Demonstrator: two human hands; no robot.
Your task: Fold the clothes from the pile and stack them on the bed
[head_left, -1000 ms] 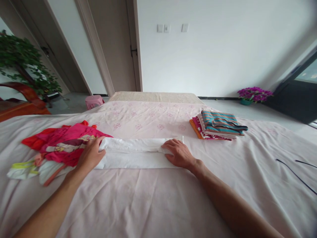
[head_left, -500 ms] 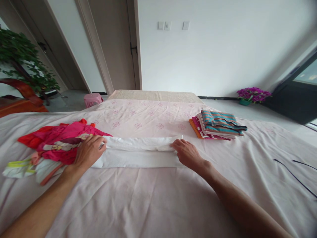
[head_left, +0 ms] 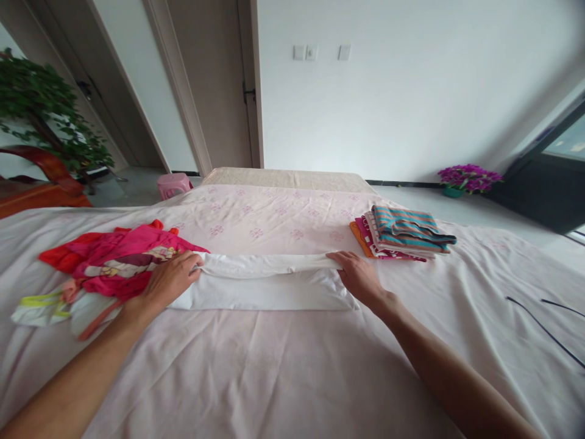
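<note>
A white garment (head_left: 265,286) lies folded into a long strip across the middle of the pale pink bed sheet (head_left: 274,366). My left hand (head_left: 171,280) pinches its upper fold at the left end. At the right end, my right hand (head_left: 359,277) grips the same upper fold. The far layer of the cloth is gathered into a ridge between my hands. A heap of unfolded pink and red clothes (head_left: 109,262) lies just left of my left hand. A stack of folded striped and coloured clothes (head_left: 402,235) sits just beyond my right hand.
Two thin black cords (head_left: 543,323) lie on the sheet at the right. Beyond the bed are a pink stool (head_left: 173,183), a green plant (head_left: 41,116) at the left, a door, and purple flowers (head_left: 468,177) by the wall at the right.
My right hand has slid right along the white garment to its right end. The upper fold has risen into a ridge between my hands. My left hand has stayed near the left end.
</note>
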